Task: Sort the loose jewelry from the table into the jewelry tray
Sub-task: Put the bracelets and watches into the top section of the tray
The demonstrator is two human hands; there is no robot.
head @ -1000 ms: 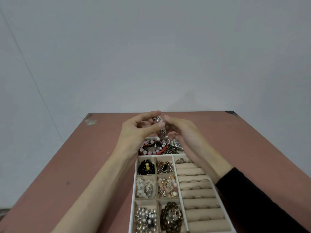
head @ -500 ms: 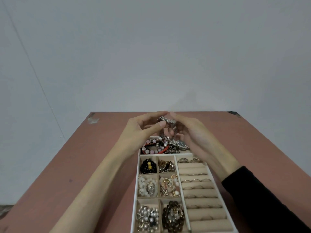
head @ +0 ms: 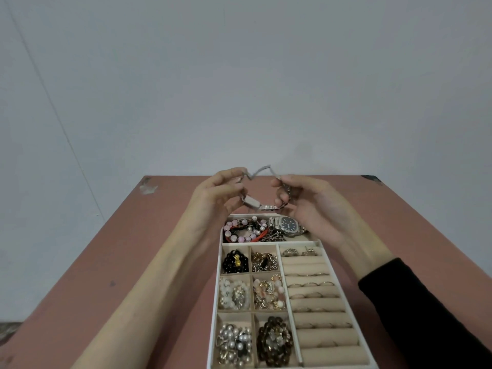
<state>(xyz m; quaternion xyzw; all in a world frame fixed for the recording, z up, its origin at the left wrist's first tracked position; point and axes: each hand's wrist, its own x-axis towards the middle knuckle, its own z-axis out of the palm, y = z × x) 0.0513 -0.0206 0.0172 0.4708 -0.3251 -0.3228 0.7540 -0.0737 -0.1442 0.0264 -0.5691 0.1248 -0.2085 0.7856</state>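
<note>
Above the far end of the jewelry tray (head: 216, 294) I hold a silver metal watch (head: 262, 206) with its link band spread open between both hands. My left hand (head: 213, 201) pinches the left part of the band near the case. My right hand (head: 311, 206) grips the right part of the band with curled fingers. The unfolded clasp arches up between my fingertips. The tray is white with beige lining, and its small compartments hold beads, pearls, chains and brooches.
The tray's far compartment holds beaded bracelets (head: 245, 230) and a blue-faced watch (head: 288, 224). Rings sit in the roll slots (head: 316, 302) on the right. The tray lies on a reddish-brown table (head: 138, 257) that ends at a pale wall.
My hands have moved apart and risen slightly, pulling the watch band from a bunched state into an open loop with the clasp unfolded.
</note>
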